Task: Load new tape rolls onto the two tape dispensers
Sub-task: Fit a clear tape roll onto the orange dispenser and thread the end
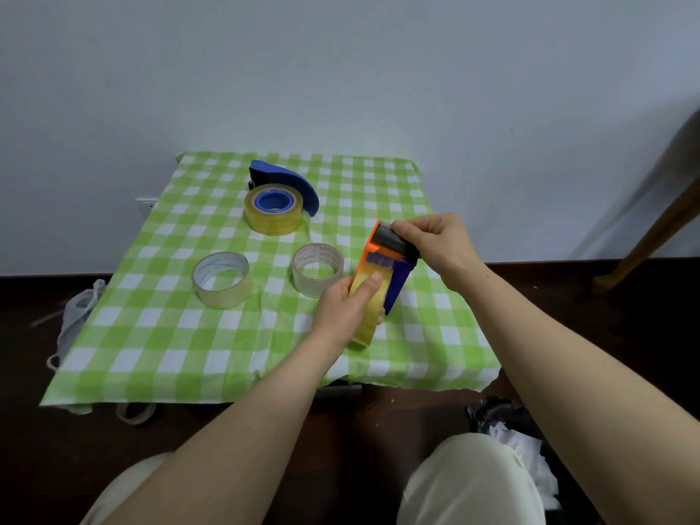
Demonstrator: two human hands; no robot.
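Note:
An orange and blue tape dispenser (398, 276) is held upright-tilted over the right part of the table, with a yellowish tape roll (369, 316) mounted on it. My left hand (346, 308) grips that roll, thumb pressed on its face. My right hand (435, 244) pinches the dispenser's dark roller end at the top. A blue dispenser (289, 180) lies at the back with a yellow tape roll (273, 209) on its blue hub. Two clear tape rolls lie flat on the cloth, one at left (221, 279) and one at centre (318, 269).
The small table wears a green-and-white checked cloth (182, 346) against a white wall. A white mesh bag (75, 316) hangs at the left edge. A black bag with white scraps (519, 449) sits on the dark floor at right. A wooden leg (659, 229) leans at far right.

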